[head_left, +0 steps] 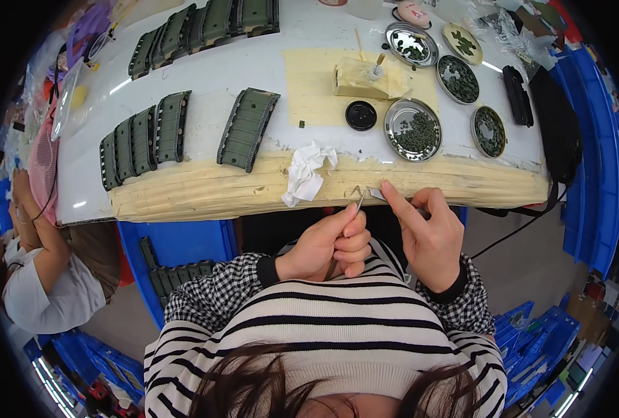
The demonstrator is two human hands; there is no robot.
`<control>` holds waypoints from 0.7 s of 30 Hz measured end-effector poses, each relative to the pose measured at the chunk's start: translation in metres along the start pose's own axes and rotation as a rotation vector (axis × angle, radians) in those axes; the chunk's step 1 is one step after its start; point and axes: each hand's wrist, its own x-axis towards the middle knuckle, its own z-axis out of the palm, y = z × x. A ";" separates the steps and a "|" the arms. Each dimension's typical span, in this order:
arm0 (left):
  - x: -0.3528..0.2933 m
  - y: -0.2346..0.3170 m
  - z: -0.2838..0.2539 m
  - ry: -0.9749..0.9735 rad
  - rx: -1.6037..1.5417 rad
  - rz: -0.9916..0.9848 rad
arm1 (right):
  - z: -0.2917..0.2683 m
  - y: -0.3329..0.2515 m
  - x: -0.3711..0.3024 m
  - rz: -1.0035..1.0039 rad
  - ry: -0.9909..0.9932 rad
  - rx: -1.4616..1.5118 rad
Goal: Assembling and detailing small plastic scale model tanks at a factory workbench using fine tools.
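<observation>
At the taped front edge of the table, my left hand point(334, 244) is closed around a thin metal tool point(360, 201), its narrow tip pointing up toward the edge. Its exact kind is hard to make out. Close beside it, my right hand point(428, 230) grips a small knife point(376, 194), the index finger stretched along it and the flat blade pointing left. Blade and tool tip are close together; whether they touch I cannot tell. A crumpled white tissue point(305, 174) lies just left of them. Further left rests a single dark green curved ribbed panel point(249, 130).
Metal dishes point(413, 130) of small dark green pieces stand at right, near a black round lid point(360, 115) and a tape-covered block point(365, 79). More green panels point(142, 143) lie at left. A blue bin point(184, 244) sits below the table. Another person point(58, 272) sits at far left.
</observation>
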 end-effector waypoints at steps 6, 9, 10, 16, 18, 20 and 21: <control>0.001 -0.002 0.000 0.019 0.031 0.027 | -0.002 0.000 -0.003 -0.085 -0.038 0.002; 0.000 0.000 0.004 0.048 0.061 0.018 | -0.003 0.000 -0.001 -0.016 0.008 -0.048; 0.000 0.001 0.006 0.057 0.074 0.012 | -0.003 0.001 0.001 0.000 0.002 -0.029; -0.005 -0.002 0.006 -0.141 0.351 0.098 | -0.044 0.062 0.008 0.229 0.366 0.083; -0.009 0.004 0.016 -0.193 0.387 0.087 | -0.061 0.112 0.005 0.316 0.450 -0.156; -0.006 0.014 0.015 -0.310 0.349 0.094 | -0.071 0.148 -0.004 0.476 0.389 -0.348; -0.005 0.017 0.013 -0.356 0.332 0.117 | -0.072 0.165 -0.006 0.539 0.355 -0.428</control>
